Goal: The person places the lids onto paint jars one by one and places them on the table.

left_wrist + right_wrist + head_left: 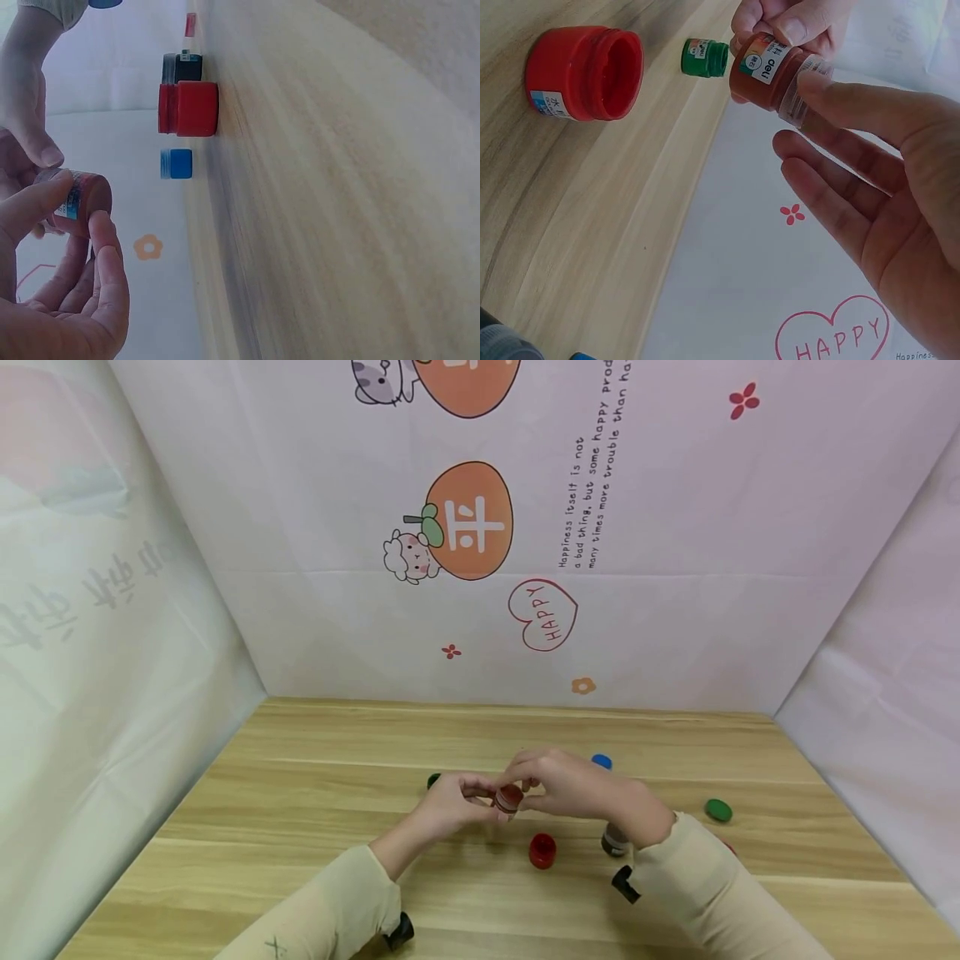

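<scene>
Both hands meet on a small brown paint jar [508,800] held up over the table. My left hand [450,802] grips the jar's body between thumb and fingers, and its label shows in the right wrist view beside the fingers. At the jar's other end, my right hand [558,783] pinches the clear lid [804,91] with thumb and forefinger, its other fingers loosely extended. Below the hands, an uncovered red paint jar [542,851] stands upright on the table. A green paint jar [704,58] is partly hidden behind the left hand in the head view.
Behind the right forearm are a blue jar [602,762] and a dark jar [615,841] with a translucent top. A green lid [718,811] lies to the right on the wooden table [315,760]; a red piece shows beside the right sleeve. White printed sheets [675,568] enclose the table.
</scene>
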Demonstrator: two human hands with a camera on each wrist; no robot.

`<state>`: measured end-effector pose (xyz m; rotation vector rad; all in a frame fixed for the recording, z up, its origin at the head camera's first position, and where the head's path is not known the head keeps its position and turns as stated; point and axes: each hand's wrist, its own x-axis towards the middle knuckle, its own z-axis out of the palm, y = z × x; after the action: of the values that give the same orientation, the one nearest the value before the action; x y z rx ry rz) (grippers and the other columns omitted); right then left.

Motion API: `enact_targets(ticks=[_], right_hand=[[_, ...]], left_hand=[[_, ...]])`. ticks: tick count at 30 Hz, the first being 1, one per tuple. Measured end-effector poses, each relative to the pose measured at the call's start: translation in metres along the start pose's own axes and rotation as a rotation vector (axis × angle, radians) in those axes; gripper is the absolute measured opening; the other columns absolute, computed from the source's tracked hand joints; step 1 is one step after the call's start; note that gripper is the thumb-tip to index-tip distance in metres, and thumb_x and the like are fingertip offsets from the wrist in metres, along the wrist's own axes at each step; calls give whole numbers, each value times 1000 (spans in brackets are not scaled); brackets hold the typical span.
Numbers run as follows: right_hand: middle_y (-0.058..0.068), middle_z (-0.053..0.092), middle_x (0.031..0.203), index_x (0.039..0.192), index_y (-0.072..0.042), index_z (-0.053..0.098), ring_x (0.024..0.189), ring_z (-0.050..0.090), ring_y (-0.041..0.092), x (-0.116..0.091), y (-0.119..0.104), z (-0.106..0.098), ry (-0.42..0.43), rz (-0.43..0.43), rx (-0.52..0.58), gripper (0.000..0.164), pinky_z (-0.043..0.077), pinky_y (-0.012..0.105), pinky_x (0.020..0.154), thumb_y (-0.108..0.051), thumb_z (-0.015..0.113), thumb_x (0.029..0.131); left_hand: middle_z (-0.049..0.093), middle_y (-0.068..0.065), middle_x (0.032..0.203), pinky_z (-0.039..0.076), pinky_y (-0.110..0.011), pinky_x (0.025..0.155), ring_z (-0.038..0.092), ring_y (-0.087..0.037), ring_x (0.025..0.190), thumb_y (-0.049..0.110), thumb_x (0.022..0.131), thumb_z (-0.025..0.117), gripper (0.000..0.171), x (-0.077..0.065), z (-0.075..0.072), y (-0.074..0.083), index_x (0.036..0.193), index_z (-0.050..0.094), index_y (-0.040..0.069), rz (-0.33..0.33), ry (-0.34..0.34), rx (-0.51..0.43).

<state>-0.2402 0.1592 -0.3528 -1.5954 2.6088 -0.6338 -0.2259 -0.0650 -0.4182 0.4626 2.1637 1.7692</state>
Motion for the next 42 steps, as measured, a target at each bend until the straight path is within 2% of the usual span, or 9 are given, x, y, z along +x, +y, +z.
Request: enact_targets(ticks=[9,14,17,20,25,30,36,38,42], right_hand=[[-9,65,93,110,-9,79,79,59,5,0,-3,0,-7,105,4,20,54,22,70,-18,79,93],[1,71,112,123,-6,74,96,67,14,-1,-3,0,13,39,3,34,58,31,82,-9,81,89],[5,71,120,123,-4,74,105,67,15,-2,-3,-2,19,-20,11,36,57,32,88,1,79,88],[3,72,112,119,-4,75,101,67,13,-1,-4,-2,15,-40,23,32,57,29,87,3,78,88],[-7,67,96,120,-7,76,84,62,7,-1,-5,-1,5,30,19,28,57,27,77,-10,79,92],[-6,70,97,118,-7,76,80,61,5,-2,-6,2,11,71,-1,26,57,27,72,-15,78,93],[-2,72,103,121,-6,75,90,67,11,-3,-6,3,42,-14,-31,32,57,27,81,-10,81,90],[-2,71,101,122,-6,75,91,66,9,-3,-6,3,52,-43,-35,33,57,27,82,-8,81,89],[-6,69,97,120,-7,76,86,65,9,-3,-7,2,47,-21,-25,29,57,25,79,-12,80,91]], left_hand=[[73,-5,112,55,-37,90,69,-19,102,10,86,84,37,-2,1,3,120,73,1,5,-15,-4],[74,-6,110,55,-36,90,70,-20,102,9,85,84,35,-2,1,2,118,73,0,14,-4,-12],[74,-6,111,55,-36,92,69,-19,103,10,86,84,36,-3,0,2,118,73,1,9,-1,-18],[74,-6,112,55,-36,92,69,-19,103,11,86,84,37,-3,0,3,121,73,2,7,-6,-26],[74,-7,113,55,-36,91,70,-20,103,10,86,84,38,-6,1,4,122,73,2,20,-13,-33],[74,-7,112,55,-36,91,70,-20,102,9,86,84,36,-6,2,1,118,73,-1,25,-9,-39],[74,-8,112,56,-35,89,70,-21,103,8,86,83,35,-8,1,0,119,73,-2,38,-6,-42],[74,-9,112,56,-35,89,70,-21,103,8,86,83,36,-9,1,1,119,73,-2,43,-7,-47],[75,-8,111,56,-35,89,70,-20,102,10,86,84,37,-9,1,1,119,73,0,33,-7,-48]])
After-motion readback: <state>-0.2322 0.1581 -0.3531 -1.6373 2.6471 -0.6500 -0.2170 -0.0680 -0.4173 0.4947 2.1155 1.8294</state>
